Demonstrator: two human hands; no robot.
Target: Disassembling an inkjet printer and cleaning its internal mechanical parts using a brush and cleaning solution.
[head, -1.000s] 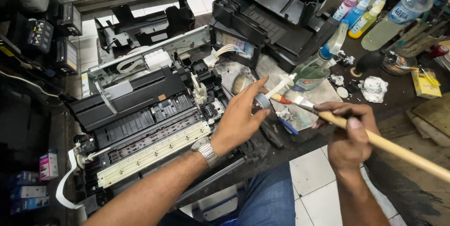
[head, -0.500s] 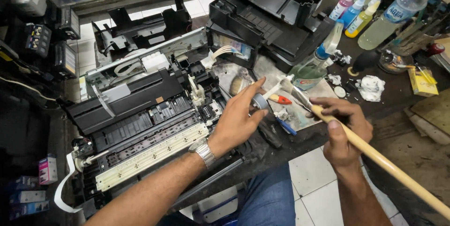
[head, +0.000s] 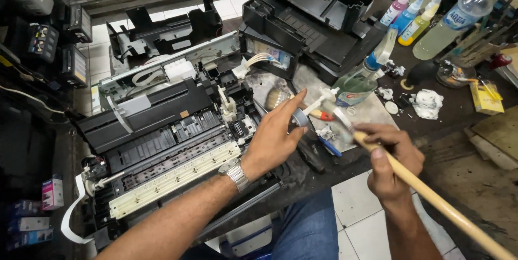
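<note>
Head cam, I see the left hand [head: 275,138] stretched forward, pinching a small grey part [head: 300,117] over the desk [head: 458,109]; right hand [head: 391,157] fisted around a wooden-handled brush [head: 431,198] touching it, beside the stripped printer [head: 162,141].

Dim, soft daylight; slight motion blur

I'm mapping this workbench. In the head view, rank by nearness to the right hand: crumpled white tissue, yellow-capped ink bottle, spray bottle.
From the right hand:
1. Spray bottle, just above it, mid-bench.
2. Crumpled white tissue, up and to the right.
3. Yellow-capped ink bottle, far back near the top right.
</note>
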